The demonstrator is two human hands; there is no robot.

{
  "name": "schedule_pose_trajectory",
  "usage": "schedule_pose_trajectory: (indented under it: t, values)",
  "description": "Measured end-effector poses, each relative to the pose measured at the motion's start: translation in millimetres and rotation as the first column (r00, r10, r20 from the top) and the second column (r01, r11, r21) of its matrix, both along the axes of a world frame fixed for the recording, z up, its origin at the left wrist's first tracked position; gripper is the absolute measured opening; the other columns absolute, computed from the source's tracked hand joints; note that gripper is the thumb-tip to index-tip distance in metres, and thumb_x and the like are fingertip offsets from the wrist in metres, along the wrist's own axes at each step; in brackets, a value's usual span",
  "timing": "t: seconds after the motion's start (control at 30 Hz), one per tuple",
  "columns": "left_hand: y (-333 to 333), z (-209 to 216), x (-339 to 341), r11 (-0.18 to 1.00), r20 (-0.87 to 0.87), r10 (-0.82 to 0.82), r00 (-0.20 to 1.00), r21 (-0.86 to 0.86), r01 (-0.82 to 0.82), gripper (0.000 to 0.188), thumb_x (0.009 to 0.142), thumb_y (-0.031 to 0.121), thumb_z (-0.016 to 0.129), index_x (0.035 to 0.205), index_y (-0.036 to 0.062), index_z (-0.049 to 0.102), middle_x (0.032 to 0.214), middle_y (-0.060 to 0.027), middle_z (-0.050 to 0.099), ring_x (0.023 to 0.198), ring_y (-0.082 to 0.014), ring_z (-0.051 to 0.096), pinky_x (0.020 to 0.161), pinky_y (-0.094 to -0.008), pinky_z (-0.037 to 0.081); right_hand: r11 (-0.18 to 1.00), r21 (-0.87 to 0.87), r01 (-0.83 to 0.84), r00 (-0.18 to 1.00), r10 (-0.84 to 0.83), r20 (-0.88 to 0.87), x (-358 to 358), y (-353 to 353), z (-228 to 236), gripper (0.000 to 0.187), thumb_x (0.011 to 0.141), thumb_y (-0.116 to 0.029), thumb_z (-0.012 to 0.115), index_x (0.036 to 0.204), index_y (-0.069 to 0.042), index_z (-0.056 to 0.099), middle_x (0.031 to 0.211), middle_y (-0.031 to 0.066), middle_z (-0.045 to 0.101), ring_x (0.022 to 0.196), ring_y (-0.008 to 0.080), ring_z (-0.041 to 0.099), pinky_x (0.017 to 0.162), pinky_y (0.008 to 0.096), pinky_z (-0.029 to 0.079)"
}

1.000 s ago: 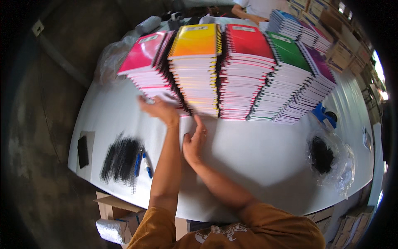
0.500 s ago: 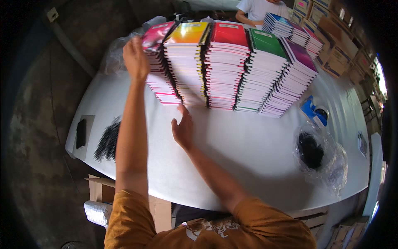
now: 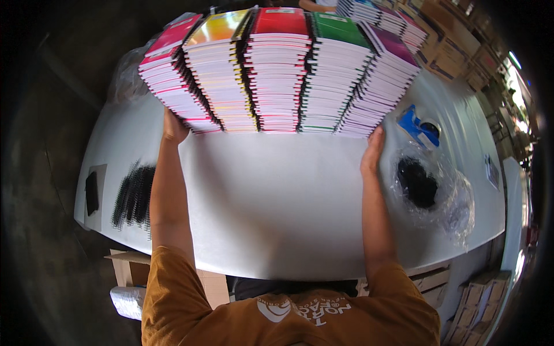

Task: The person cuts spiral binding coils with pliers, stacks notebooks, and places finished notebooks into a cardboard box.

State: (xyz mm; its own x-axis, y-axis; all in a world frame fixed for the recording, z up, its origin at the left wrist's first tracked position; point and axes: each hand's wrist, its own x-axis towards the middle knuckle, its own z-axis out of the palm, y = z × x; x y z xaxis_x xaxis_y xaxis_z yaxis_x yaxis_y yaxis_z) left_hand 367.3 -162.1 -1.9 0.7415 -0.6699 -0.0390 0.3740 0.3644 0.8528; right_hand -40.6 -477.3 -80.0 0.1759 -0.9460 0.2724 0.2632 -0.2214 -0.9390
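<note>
1. Five stacks of spiral-bound notebooks stand side by side toward the worktop's (image 3: 271, 202) far edge: pink (image 3: 167, 78), yellow (image 3: 222, 86), red (image 3: 280, 86), green (image 3: 334, 81) and purple (image 3: 384, 83). Every visible notebook looks bound, so the grouping by colour seems done.
2. The left hand (image 3: 175, 125) is at the pink stack's low outer corner; its fingers are partly hidden, so I cannot tell how tight its hold is. The right hand (image 3: 373, 151) lies flat, fingers extended, at the purple stack's low outer corner, grasping nothing.
3. What is left seems small: the fronts run nearly level, with slight unevenness among the notebooks.
4. Loose black coils (image 3: 134, 196) lie near the worktop's left edge, apparently unused.
5. Toward the right edge, a clear plastic bag (image 3: 460, 205) holds a dark bundle (image 3: 416, 183).
6. Below the near edge at left is an open cardboard box (image 3: 128, 267), contents unclear; closed-looking cartons (image 3: 447, 55) are piled past the far right corner.
</note>
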Motion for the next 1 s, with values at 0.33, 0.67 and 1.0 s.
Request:
schedule_pose_trajectory:
  t: [0.33,0.67,1.0]
  values:
    - [7.8,3.1,-0.8,0.999,-0.098,-0.003,0.995,0.052,0.008,0.057,0.089,0.052,0.038,0.128,0.0106,0.047,0.126,-0.0046,0.052,0.118,-0.0245,0.046,0.104,-0.0424,0.032,0.971,0.148,-0.189,0.977,0.171,0.126,11.0,17.3,18.5,0.098,0.080,-0.076,0.027,0.143,-0.002,0.017,0.149,0.0128,0.016,0.138,0.0261,0.012,0.110,0.0419,0.004]
    - [9.6,-2.7,8.3,0.997,-0.099,-0.059,0.993,0.038,0.063,0.052,0.090,0.048,0.039,0.124,0.0101,0.050,0.123,-0.0048,0.054,0.115,-0.0237,0.048,0.103,-0.0432,0.033,0.975,0.105,-0.198,0.973,0.183,0.138,12.9,25.2,33.3,0.100,0.078,-0.079,0.027,0.143,-0.003,0.019,0.149,0.0135,0.018,0.138,0.0272,0.010,0.108,0.0458,-0.001]
    - [3.6,-11.1,7.8,0.995,-0.093,-0.081,0.992,0.043,0.085,0.054,0.090,0.048,0.040,0.128,0.0107,0.046,0.126,-0.0037,0.052,0.118,-0.0223,0.046,0.103,-0.0400,0.032,0.992,0.128,0.007,1.000,-0.011,0.029,14.9,30.3,36.5,0.103,0.078,-0.078,0.026,0.144,-0.002,0.004,0.152,0.0135,0.001,0.139,0.0282,0.000,0.109,0.0482,-0.001]
